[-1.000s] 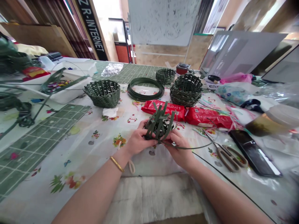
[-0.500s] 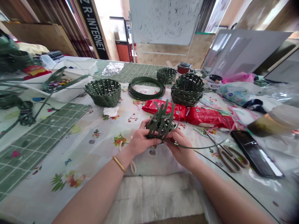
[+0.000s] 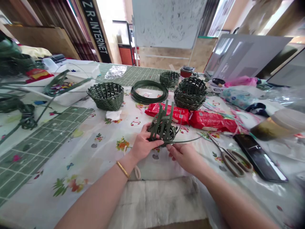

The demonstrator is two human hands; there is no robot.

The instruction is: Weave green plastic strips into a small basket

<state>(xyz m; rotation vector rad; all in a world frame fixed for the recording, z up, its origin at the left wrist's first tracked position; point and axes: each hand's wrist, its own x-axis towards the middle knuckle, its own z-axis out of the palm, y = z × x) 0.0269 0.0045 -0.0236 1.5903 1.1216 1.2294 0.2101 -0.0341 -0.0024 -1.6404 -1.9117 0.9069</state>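
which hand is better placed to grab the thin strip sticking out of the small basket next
Probably the right hand: its fingertips sit just below the strip, on the side it sticks out, while the left hand grips the basket.

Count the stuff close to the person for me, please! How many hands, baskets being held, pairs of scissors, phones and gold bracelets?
Hands: 2 (left hand, right hand)
Held basket: 1
Scissors: 1 pair
Phone: 1
Gold bracelet: 1
Total: 6
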